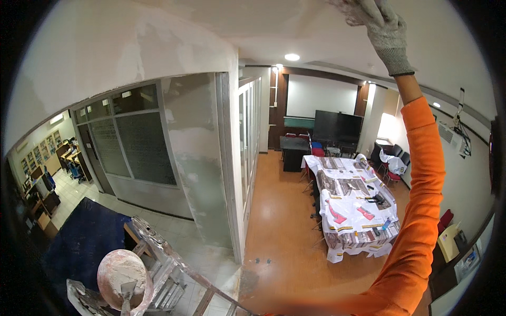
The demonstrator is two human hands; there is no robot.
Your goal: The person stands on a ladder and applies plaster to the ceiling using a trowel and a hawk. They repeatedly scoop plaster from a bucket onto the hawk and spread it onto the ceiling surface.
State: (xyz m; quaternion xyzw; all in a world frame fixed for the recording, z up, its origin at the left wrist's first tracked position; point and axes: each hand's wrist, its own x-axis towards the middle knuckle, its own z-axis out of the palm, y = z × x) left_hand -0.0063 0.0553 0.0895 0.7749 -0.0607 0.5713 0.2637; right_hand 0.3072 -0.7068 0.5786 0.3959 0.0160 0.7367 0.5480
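My right hand (371,18), in a grey knitted work glove, is raised against the ceiling at the top edge. Its fingers look bent and closed, but the edge cuts them off and whatever they hold is hidden. An orange sleeve covers that arm. Low on the left, a round bucket (107,270) contains pale filler (122,269). A putty knife (127,290) leans in it, blade in the filler. The bucket rests by the top of a paint-spattered stepladder (168,260). My left hand is out of sight.
A filler-patched wall (200,47) with a metal-edged corner (227,131) divides two rooms. Below right, a long table (363,221) is draped with printed sheets, chairs around it. A dark blue cover (87,239) lies beside the ladder. A projector (452,138) hangs at right.
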